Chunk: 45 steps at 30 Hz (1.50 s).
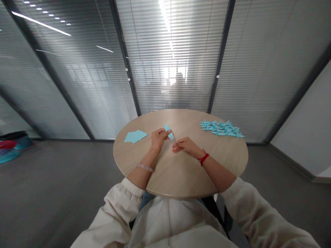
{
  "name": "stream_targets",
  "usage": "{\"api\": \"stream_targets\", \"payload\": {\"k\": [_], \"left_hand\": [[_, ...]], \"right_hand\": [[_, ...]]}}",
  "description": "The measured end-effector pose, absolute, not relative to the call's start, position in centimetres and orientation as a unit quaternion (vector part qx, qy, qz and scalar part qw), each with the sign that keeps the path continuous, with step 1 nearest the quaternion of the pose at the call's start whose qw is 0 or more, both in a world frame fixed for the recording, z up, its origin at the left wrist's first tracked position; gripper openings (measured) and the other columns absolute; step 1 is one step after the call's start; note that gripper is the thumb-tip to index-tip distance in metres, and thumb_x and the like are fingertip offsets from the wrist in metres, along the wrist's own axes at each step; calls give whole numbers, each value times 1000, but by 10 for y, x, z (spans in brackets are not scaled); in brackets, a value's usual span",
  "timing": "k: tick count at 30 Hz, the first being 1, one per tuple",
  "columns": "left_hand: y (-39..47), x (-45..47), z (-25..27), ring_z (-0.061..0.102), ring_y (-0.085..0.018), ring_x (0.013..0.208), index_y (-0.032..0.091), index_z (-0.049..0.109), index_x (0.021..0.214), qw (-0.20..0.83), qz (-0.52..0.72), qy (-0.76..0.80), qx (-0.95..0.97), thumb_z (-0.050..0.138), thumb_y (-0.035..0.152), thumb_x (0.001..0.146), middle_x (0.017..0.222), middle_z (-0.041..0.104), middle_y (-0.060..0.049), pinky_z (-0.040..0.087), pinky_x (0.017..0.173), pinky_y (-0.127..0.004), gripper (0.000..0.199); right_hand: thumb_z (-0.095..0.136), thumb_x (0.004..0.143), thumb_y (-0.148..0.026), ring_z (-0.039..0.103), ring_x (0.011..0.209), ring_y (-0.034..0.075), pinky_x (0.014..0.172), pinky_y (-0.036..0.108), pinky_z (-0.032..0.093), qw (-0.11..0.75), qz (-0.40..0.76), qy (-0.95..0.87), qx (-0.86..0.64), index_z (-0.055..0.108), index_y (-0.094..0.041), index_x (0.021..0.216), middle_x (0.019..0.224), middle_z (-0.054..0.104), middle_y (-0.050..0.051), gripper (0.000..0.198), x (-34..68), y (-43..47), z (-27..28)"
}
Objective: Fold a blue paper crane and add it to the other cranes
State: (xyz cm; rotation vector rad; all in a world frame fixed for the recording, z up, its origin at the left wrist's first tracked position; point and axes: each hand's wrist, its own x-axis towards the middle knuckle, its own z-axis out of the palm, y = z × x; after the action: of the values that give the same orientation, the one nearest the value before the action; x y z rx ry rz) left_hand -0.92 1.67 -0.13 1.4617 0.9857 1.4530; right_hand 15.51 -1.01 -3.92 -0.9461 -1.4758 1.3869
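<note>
Centrally, left hand [158,138], grip pinching folded blue paper [167,127]; right hand [190,145], grip loosely parted; floor bin [9,157], contents indistinct.

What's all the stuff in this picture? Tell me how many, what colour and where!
Round table: one, light wood, centre
Flat paper: overlapping sheets, count unclear, light blue, table's left side
Folded paper piece: one, light blue, held over the table
Bird-like folded papers: many, light blue, table's right side
Blinds: several, grey, behind the table
Frame bars: several, dark, between blinds
Containers: apparently two, red, blue and black, far left
Floor: grey, below
Wall: one, white, far right
Pale bracelet: one, whitish, left wrist
Red bracelet: one, red, right wrist
Sleeves: two, cream, forearms
Left hand: one, holding the folded piece
Right hand: one, beside it
</note>
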Motion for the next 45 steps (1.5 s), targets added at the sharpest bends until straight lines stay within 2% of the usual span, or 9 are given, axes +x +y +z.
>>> {"api": "stream_targets", "payload": {"k": [3,6,9,16,22,31,36,41,45], "left_hand": [[16,-7,-2,55,-12,57,14,63,64,434,539,395,604,82,48,55,61,61,-1,45,56,-25,41],[12,-3,-2,54,-12,55,14,60,62,454,486,391,637,83,49,53,57,58,1,43,53,-24,43],[8,0,-3,54,-11,54,14,60,63,445,454,383,670,82,48,55,55,57,2,41,51,-22,41],[7,2,-6,56,-11,55,15,63,71,399,427,377,719,78,34,63,58,61,2,40,51,-19,26],[7,2,-6,57,-11,56,14,67,79,395,408,380,730,76,27,65,59,63,1,42,54,-20,21],[6,-1,-5,57,-12,63,12,68,72,490,400,335,698,78,42,63,68,64,-3,47,65,-25,33],[7,-3,-2,56,-12,61,11,69,65,508,407,359,669,78,46,59,62,62,-3,47,64,-26,36],[8,-2,0,56,-12,59,12,69,61,520,408,379,649,81,46,53,60,63,-3,47,60,-25,38],[8,-1,-2,56,-12,58,12,70,61,531,415,382,632,83,46,50,62,65,-3,47,58,-24,38]], "right_hand": [[64,81,-38,70,71,19,74,35,57,508,444,-598,-432,73,-15,82,78,74,9,25,160,-6,-36],[62,83,-36,68,87,19,83,34,54,566,287,-641,-432,71,-20,102,96,74,7,26,165,-4,-31],[64,82,-38,66,93,19,82,32,53,582,218,-665,-415,70,-20,98,103,71,8,25,166,-4,-30],[69,75,-38,64,75,17,68,30,52,608,190,-646,-421,68,-19,77,84,67,5,20,163,-4,-30],[72,70,-40,61,69,16,65,29,50,600,220,-647,-416,64,-19,74,77,64,2,22,163,0,-33],[71,74,-40,61,72,16,69,30,49,639,196,-632,-393,65,-19,76,81,64,2,22,166,0,-29],[71,76,-39,62,76,18,73,32,50,635,176,-657,-367,66,-20,75,82,66,3,19,163,-6,-25],[70,79,-36,61,95,21,82,36,50,623,99,-689,-358,68,-23,75,98,69,7,14,165,-10,-20],[72,79,-33,61,94,22,86,39,50,620,62,-697,-355,68,-24,73,94,68,6,11,167,-11,-19]]}}
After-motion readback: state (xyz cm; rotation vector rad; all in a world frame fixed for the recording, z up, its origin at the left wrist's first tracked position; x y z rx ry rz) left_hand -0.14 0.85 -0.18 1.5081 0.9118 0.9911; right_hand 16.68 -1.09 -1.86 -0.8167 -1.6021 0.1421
